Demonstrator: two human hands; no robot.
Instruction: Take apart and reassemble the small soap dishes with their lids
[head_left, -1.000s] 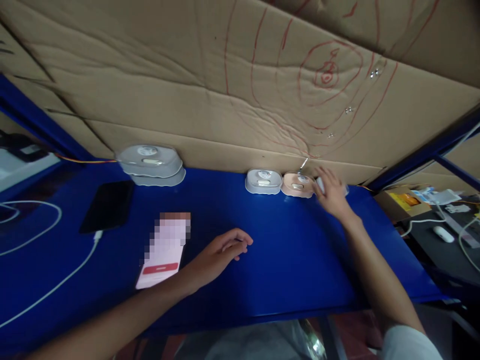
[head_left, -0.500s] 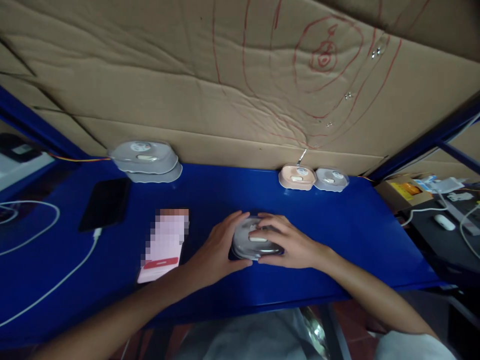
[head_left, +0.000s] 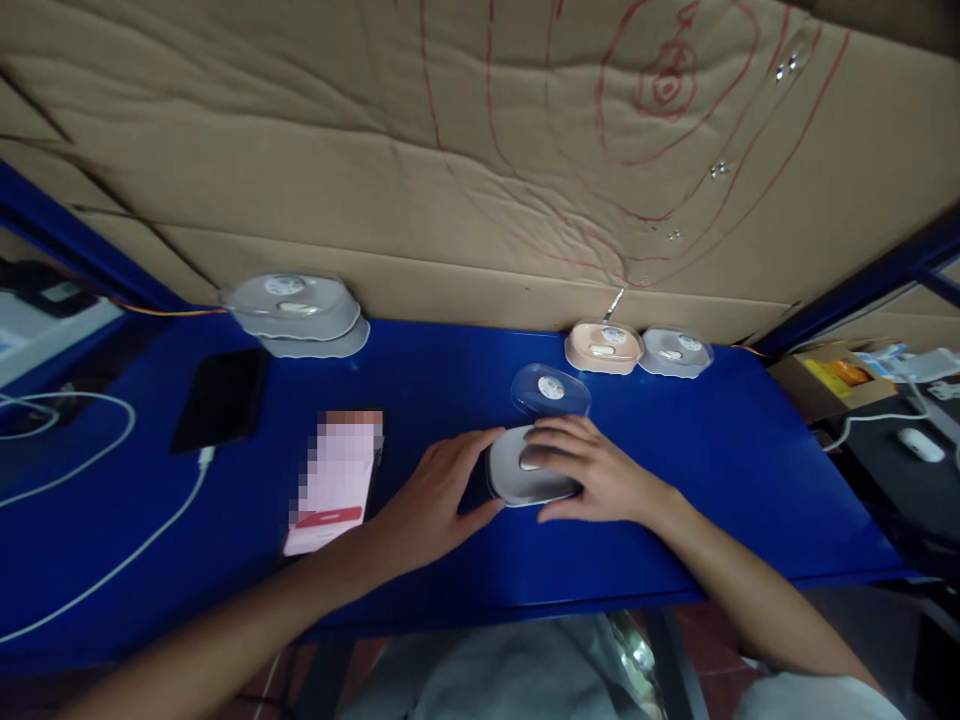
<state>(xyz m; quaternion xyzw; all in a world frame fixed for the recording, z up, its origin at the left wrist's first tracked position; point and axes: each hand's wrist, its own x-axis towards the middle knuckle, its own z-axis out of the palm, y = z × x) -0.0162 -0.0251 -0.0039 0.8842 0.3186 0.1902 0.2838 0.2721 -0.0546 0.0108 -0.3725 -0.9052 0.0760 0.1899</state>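
A small grey rounded box (head_left: pixel 514 475) rests on the blue table in front of me, with a pale oblong piece on its top. My left hand (head_left: pixel 442 490) curves around its left side, thumb at the front corner and fingertips at the back. From the right, my right hand (head_left: pixel 592 465) lies over the box, fingers across the top and thumb at the front edge; they hide its right part. Just behind the box is a clear plastic cover (head_left: pixel 531 393) with a round white sticker, partly hidden by my right fingers.
Two stacked grey boxes with clear covers (head_left: pixel 300 310) stand back left. A pink box (head_left: pixel 585 352) and another grey box (head_left: pixel 671 362) sit against the cardboard wall (head_left: pixel 337 180). A lit phone (head_left: pixel 337 470) and a dark phone (head_left: pixel 221 400) on a white cable lie to the left.
The clear cover has come off the grey box and now lies behind it. Both hands are back around the box, which appears slightly further right in view.
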